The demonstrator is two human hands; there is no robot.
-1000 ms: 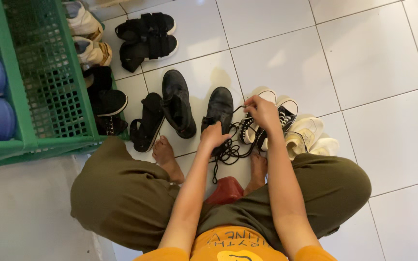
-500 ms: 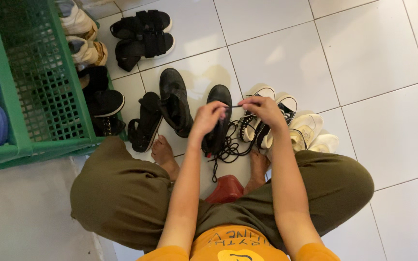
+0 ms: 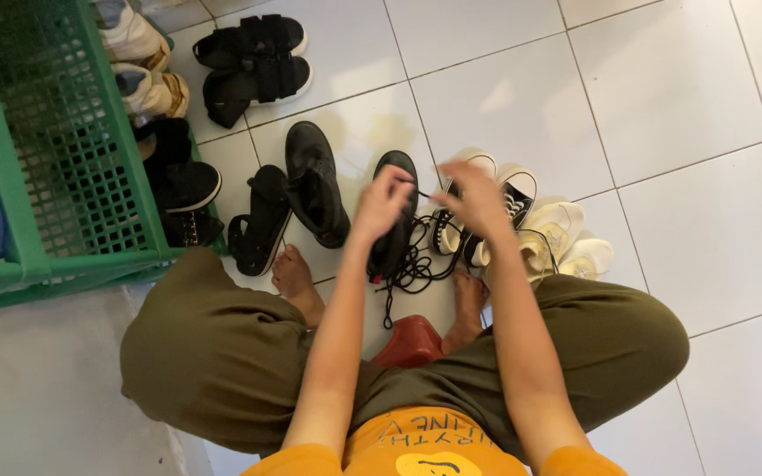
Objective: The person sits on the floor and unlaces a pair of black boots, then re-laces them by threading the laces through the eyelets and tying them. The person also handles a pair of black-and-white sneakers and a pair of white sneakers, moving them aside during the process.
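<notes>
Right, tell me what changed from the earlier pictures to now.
The left hand rose off the back of the black lace-up shoe to meet the right hand above its toe; both now pinch the thin black shoelace. The black ankle boot and green plastic crate kept their places on the floor.

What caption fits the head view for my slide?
Seated person's left hand and right hand pinch a black lace above a black boot.
</notes>
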